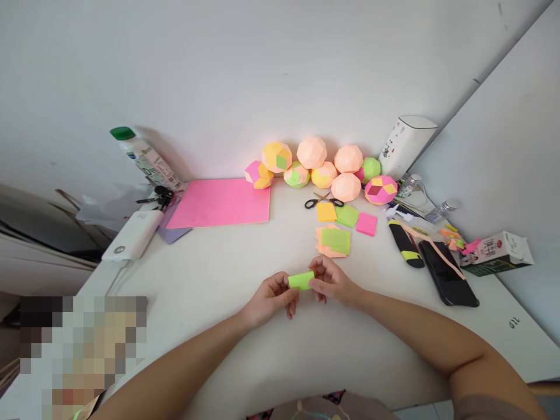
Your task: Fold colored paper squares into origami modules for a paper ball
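Note:
Between my two hands is a small folded green paper, held a little above the white table. My left hand pinches its left end between thumb and fingers. At its right end, my right hand grips it with the thumb in front and fingers behind. Just beyond the hands lies a pile of peach paper pieces with green sheets on top. Behind that are an orange sticky-note pad, a green pad and a pink pad. Black-handled scissors rest by the orange pad.
Several folded paper balls are stacked along the wall. A pink board lies at back left, near a bottle and a white power bank. On the right are a utility knife, a black phone and a milk carton.

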{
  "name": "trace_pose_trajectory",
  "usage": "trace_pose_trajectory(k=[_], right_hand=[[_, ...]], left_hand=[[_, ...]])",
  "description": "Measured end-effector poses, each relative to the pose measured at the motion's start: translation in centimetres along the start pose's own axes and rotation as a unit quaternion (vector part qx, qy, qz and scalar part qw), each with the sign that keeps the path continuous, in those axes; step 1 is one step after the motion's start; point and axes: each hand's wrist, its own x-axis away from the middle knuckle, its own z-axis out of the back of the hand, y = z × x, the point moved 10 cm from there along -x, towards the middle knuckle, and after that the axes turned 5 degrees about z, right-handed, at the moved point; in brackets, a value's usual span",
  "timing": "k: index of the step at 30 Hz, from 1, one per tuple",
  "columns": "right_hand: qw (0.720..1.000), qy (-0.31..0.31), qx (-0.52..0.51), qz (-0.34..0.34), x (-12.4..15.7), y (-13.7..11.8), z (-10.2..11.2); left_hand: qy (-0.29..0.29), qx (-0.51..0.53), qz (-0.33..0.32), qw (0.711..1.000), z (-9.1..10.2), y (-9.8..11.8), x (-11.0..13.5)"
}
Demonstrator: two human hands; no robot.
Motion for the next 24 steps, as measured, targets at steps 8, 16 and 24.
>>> trace_pose_trajectory(k=[8,16,24], right_hand=[[0.997,0.002,0.076,-0.007,0.11,0.03,-0.16],[0.996,0.008,0.084,0.007,0.06,-0.34,-0.19],[0.994,-0.001,0.104,-0.017,0.26,0.05,-0.25]], left_hand=[[-0.002,0.001,0.013,1.000,-0.05,0.47,0.01],[0.016,-0.012,0.004,1.000,0.24,0.34,0.02],[0.024,-0.016,-0.003,1.000,0.26,0.68,0.02]])
